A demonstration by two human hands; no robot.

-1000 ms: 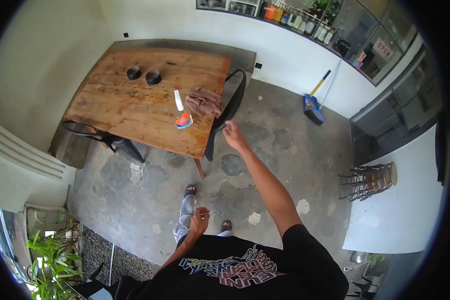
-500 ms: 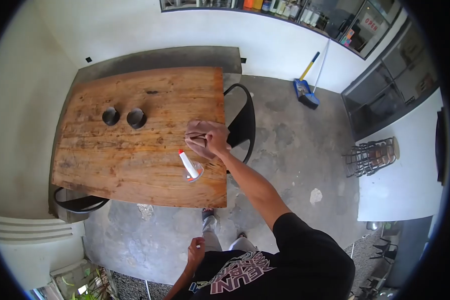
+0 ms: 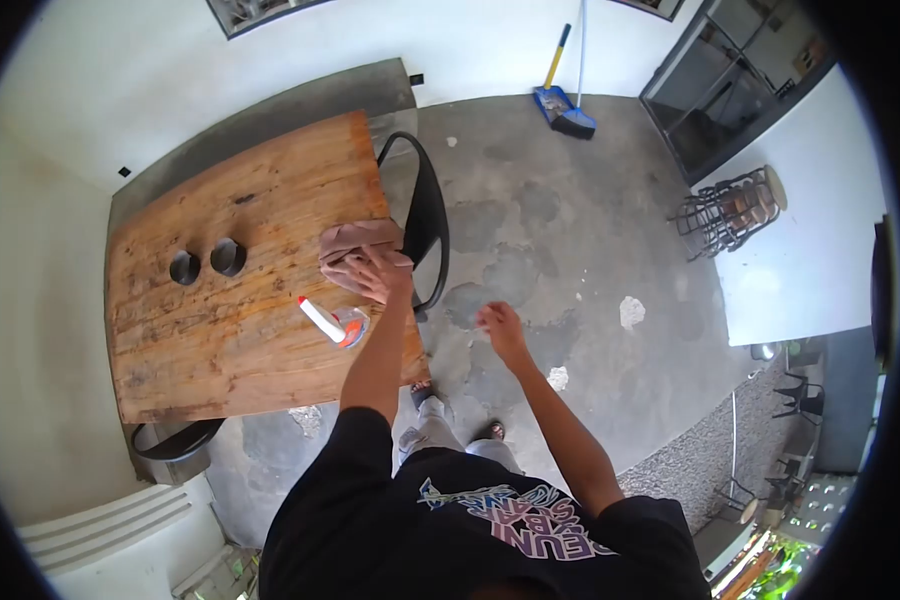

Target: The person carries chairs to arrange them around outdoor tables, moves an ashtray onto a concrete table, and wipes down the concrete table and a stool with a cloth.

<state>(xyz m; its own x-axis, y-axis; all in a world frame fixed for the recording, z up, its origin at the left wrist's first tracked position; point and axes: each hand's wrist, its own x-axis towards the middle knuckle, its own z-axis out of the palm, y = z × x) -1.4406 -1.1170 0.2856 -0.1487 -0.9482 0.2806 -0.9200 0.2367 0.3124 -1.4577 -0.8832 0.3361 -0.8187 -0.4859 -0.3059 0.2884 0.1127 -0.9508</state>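
Note:
My left hand [image 3: 378, 274] rests on a bunched brown cloth [image 3: 362, 240] near the right edge of the wooden table, its fingers spread over the fabric. Close to that forearm, a clear spray bottle [image 3: 351, 328] with a white and red nozzle stands on the tabletop. Off the table, above the floor, my right hand [image 3: 503, 328] hangs in the air with loosely bent fingers; nothing shows in it.
Two dark round pots [image 3: 206, 262] sit on the wooden table [image 3: 210, 350]. A black chair [image 3: 428, 215] stands against its right side. Beyond are a blue dustpan [image 3: 552, 103], a broom [image 3: 575, 122] by the wall, and stacked stools [image 3: 732, 210].
My right hand has left the cloth and moved right, off the table. My left hand has come up from beside my body onto the cloth. The view has turned right.

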